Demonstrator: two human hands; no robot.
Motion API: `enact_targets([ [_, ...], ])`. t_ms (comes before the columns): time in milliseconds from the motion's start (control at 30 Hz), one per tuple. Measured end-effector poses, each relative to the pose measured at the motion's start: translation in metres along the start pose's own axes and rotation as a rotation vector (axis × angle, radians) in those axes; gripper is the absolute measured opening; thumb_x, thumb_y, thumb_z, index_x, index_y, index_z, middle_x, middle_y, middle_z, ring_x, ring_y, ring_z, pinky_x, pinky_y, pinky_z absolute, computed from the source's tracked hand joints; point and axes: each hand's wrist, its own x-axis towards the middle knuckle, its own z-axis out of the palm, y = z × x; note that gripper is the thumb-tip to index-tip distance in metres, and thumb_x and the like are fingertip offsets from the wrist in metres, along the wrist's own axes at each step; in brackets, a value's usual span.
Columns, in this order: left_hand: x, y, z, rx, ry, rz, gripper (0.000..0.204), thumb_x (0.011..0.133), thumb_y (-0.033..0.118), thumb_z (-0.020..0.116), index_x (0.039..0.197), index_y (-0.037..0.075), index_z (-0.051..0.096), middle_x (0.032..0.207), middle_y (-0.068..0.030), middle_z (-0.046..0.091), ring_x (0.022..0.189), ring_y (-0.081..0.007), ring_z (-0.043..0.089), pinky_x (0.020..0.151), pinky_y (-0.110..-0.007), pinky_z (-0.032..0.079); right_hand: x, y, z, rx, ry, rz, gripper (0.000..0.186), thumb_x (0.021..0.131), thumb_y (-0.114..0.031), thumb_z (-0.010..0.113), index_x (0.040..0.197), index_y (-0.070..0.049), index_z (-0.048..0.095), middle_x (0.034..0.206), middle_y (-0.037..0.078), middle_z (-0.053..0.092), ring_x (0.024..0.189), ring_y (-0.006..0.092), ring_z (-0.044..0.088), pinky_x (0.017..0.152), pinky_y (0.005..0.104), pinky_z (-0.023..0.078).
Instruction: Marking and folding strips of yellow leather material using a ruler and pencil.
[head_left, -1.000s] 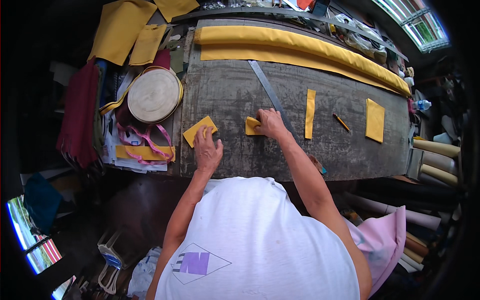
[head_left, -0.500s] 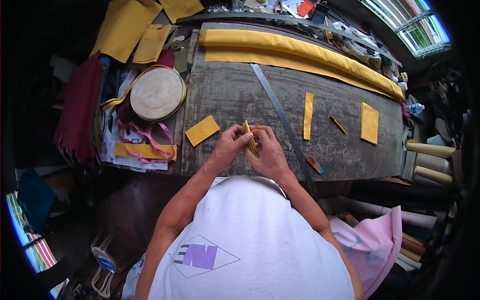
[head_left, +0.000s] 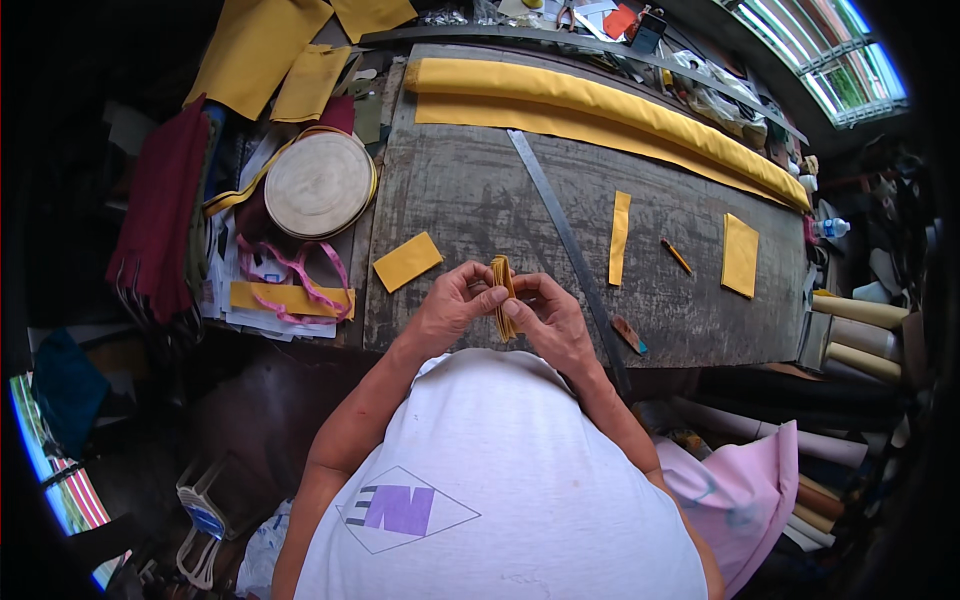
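A thin stack of yellow cloth pieces (head_left: 502, 268) is held edge-on between my two hands, over the table's near edge. My left hand (head_left: 448, 303) pinches it from the left, thumb laid against the layers. From the right, my right hand (head_left: 556, 318) grips the same stack with thumb and bent fingers. Its layered edges face up, and the fingertips behind it are partly hidden. Left of my hands lies a flat yellow cloth rectangle (head_left: 408, 262). A long metal ruler (head_left: 560, 225) slants across the table to the right of them.
On the dark worn table (head_left: 450, 180) lie a yellow strip (head_left: 619, 240), a pencil (head_left: 677, 256), a folded yellow piece (head_left: 740, 256) and a small blade-like tool (head_left: 629, 335). A yellow cloth roll (head_left: 600, 112) spans the back. A round webbing roll (head_left: 318, 186) and pink tape (head_left: 300, 270) sit left.
The stack has turned from a slant to nearly upright, with more of its layered edge showing. My right hand has shifted slightly down and right, its thumb now on the stack.
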Motion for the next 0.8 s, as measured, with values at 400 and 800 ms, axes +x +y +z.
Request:
enact_targets([
  [400, 0.0, 0.004, 0.004, 0.081, 0.026, -0.049, 0.033, 0.096, 0.026, 0.065, 0.116, 0.001, 0.058, 0.112, -0.0069, 0.064, 0.104, -0.0132, 0.062, 0.092, -0.032, 0.053, 0.0, 0.003, -0.007, 0.114, -0.037, 0.088, 0.043, 0.091, -0.026, 0.072, 0.118, 0.004, 0.058, 0.105, 0.012, 0.066, 0.094, 0.016, 0.065, 0.082, 0.0294, 0.054],
  [800, 0.0, 0.003, 0.007, 0.095, 0.059, -0.054, 0.033, 0.095, 0.03, 0.067, 0.107, 0.001, 0.056, 0.099, -0.0045, 0.061, 0.092, -0.0092, 0.062, 0.087, -0.029, 0.057, -0.001, 0.011, -0.007, 0.103, 0.003, 0.068, 0.035, 0.095, -0.017, 0.063, 0.12, 0.007, 0.056, 0.105, 0.014, 0.066, 0.095, 0.0154, 0.065, 0.084, 0.0285, 0.054],
])
